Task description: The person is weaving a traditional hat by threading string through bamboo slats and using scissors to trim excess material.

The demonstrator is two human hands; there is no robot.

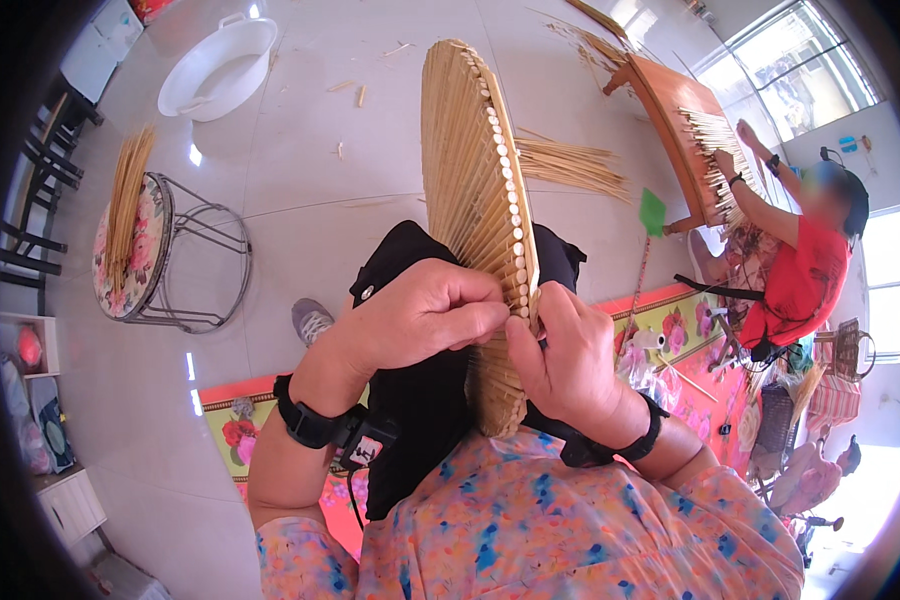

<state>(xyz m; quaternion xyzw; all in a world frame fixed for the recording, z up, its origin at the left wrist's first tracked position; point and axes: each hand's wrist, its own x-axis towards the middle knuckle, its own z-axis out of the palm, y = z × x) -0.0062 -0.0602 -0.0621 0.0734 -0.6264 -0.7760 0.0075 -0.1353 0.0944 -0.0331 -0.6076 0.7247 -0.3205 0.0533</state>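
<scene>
A long, rounded piece of radiating tan straw or reed strips (458,170) stands on edge over my black-clad lap, a row of pale round stick ends along its right rim. My left hand (430,315) has its fingers curled against the lower rim, thumb pointing right. Just to its right, my right hand (565,360) grips the same rim with bent fingers and thumb. Both hands meet where a narrow strip runs along the edge; exactly what the fingertips pinch is hidden. A bundle of loose sticks (570,165) lies beyond the piece.
A stool (120,240) with sticks on it and a white basin (218,70) are at left. At right, a person in red (790,280) works over sticks at a wooden table (655,120); a second person (810,475) sits lower right. A floral mat (685,330) lies on the floor.
</scene>
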